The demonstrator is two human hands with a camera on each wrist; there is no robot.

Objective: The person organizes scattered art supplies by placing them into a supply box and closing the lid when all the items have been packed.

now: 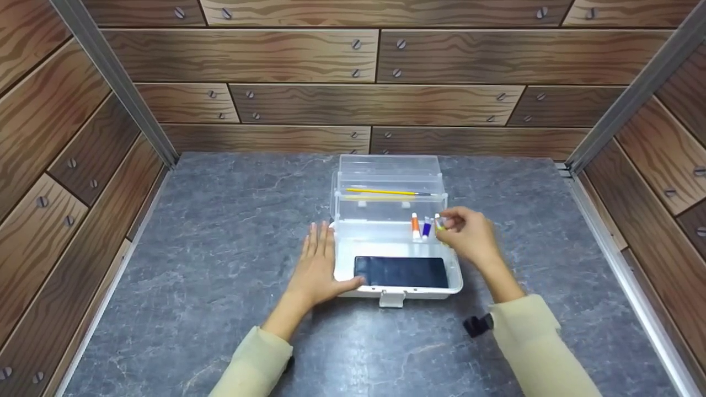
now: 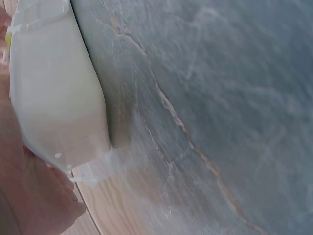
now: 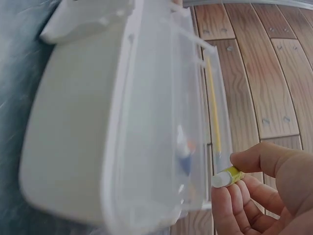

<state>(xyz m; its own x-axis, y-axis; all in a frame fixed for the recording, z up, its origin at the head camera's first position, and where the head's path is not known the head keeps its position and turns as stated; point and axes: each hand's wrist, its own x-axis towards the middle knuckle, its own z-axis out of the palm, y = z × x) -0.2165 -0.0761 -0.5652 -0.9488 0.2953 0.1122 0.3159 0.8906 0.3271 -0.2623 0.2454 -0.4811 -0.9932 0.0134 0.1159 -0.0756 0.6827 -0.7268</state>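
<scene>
A white plastic box [image 1: 343, 251] with a clear lid [image 1: 389, 165] tipped back stands on the table. My right hand [image 1: 471, 234] is over its right rear side, pinching a small yellow paint tube [image 3: 232, 176] with a white cap between thumb and fingertips. Just left of it, an orange paint tube [image 1: 415, 225] and a blue paint tube [image 1: 426, 227] are in the box. My left hand [image 1: 315, 270] rests along the box's left side, fingers straight and thumb over the front rim. A flat black rectangular slab [image 1: 401, 272] lies in the front of the box.
A yellow paintbrush [image 1: 380, 191] lies across the lid section at the back. The box's white latch [image 1: 392, 299] hangs down at the front. Wood-patterned panels [image 1: 309, 105] with metal corner posts bound the grey marbled table [image 1: 231, 209] at the back and sides.
</scene>
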